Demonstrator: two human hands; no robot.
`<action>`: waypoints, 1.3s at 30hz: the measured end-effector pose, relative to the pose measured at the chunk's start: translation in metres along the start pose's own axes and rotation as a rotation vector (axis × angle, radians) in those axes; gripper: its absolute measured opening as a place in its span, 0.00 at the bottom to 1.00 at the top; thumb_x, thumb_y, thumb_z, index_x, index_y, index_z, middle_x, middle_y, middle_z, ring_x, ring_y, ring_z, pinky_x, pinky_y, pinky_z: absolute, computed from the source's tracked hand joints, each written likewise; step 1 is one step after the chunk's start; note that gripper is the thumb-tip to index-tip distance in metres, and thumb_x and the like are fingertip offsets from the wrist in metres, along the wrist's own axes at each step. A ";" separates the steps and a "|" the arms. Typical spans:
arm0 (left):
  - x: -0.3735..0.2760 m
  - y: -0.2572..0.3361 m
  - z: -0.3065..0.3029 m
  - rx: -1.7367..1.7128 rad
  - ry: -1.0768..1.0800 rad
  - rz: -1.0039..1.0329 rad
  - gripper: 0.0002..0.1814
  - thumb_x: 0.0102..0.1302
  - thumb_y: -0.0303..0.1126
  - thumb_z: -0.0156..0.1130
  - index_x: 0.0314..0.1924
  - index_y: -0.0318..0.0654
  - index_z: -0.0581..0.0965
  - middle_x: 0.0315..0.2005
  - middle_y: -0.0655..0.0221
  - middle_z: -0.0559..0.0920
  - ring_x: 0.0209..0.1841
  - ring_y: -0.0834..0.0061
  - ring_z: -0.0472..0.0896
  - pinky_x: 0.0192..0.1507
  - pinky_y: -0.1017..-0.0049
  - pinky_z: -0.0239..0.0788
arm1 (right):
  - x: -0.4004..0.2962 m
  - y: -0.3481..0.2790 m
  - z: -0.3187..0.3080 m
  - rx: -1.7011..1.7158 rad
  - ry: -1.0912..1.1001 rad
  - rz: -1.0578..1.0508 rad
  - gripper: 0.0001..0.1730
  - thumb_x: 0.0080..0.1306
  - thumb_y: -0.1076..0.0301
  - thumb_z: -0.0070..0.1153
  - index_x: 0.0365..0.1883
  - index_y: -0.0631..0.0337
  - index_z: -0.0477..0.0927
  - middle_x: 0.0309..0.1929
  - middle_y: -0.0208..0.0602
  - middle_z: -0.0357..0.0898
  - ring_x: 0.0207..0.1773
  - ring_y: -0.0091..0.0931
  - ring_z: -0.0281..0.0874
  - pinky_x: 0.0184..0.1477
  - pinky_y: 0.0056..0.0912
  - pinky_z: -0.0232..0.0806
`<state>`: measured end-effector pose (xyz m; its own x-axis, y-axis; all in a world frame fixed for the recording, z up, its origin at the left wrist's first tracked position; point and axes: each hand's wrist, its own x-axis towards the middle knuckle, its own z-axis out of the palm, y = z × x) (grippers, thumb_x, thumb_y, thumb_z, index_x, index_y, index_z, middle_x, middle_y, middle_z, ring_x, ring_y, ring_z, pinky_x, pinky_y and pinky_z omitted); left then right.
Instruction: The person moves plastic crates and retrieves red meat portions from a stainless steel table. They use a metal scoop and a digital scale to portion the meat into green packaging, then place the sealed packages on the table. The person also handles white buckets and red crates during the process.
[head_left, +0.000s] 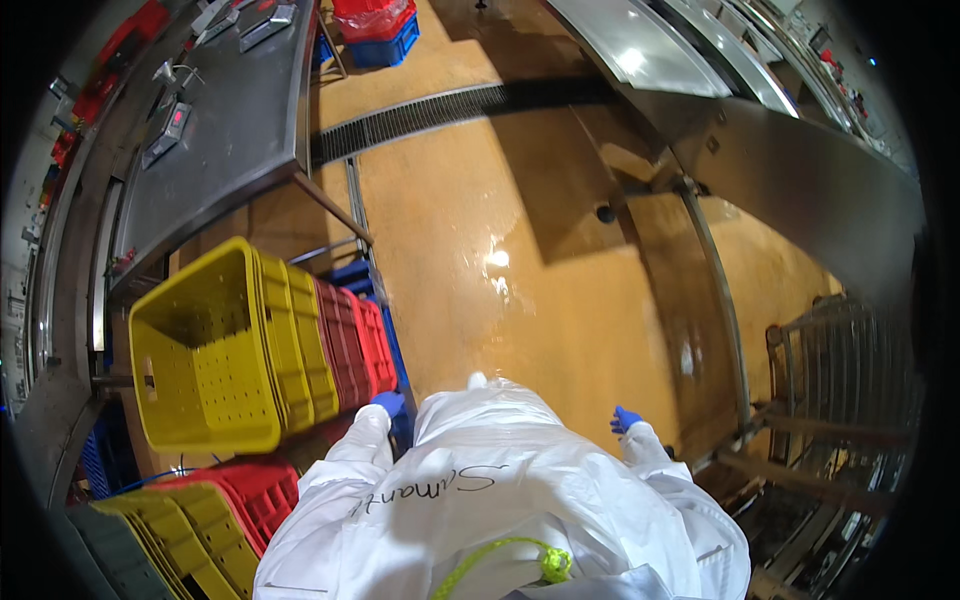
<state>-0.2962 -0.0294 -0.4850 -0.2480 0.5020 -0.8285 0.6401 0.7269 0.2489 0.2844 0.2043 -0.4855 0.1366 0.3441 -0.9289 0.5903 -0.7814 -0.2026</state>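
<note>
Both my hands wear blue gloves and hang at the sides of my white coverall, which bears handwriting. My left hand is close beside the lower end of the stacked red plastic crates; its fingers are too small and partly turned away to read, and whether it touches the crates is unclear. On the same stack, the yellow plastic crate is perforated and looks empty inside. My right hand is over the wet orange floor with its fingers apart and nothing in it.
A steel table with weighing scales stands at upper left. More crates are at lower left. A floor drain grate crosses ahead. Steel machinery and a metal rack stand on the right. Blue and red crates sit farther off.
</note>
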 end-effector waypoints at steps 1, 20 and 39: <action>0.016 0.019 -0.040 -0.056 0.077 0.040 0.25 0.59 0.50 0.42 0.44 0.39 0.75 0.45 0.56 0.75 0.50 0.59 0.72 0.51 0.66 0.62 | 0.004 -0.022 0.001 0.081 0.026 0.024 0.26 0.60 0.47 0.44 0.46 0.59 0.70 0.38 0.44 0.75 0.36 0.35 0.76 0.28 0.39 0.69; 0.245 0.038 -0.438 -0.333 -0.050 -0.382 0.21 0.62 0.41 0.37 0.42 0.38 0.76 0.44 0.55 0.75 0.48 0.56 0.73 0.49 0.61 0.63 | 0.118 -1.007 0.177 -0.784 0.118 -1.042 0.17 0.60 0.59 0.41 0.36 0.63 0.74 0.33 0.49 0.76 0.38 0.39 0.74 0.42 0.37 0.65; 0.685 0.352 -1.181 -0.209 0.343 0.087 0.23 0.59 0.48 0.41 0.43 0.42 0.76 0.46 0.56 0.74 0.49 0.56 0.72 0.52 0.63 0.61 | 0.214 -1.643 0.220 -0.940 -0.060 -0.951 0.25 0.64 0.51 0.34 0.38 0.62 0.77 0.35 0.45 0.78 0.40 0.39 0.75 0.45 0.41 0.65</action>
<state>-1.0996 1.1243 -0.3728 -0.4503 0.6676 -0.5929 0.5165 0.7364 0.4369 -0.8316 1.4469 -0.4194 -0.6510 0.5081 -0.5640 0.7586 0.4085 -0.5076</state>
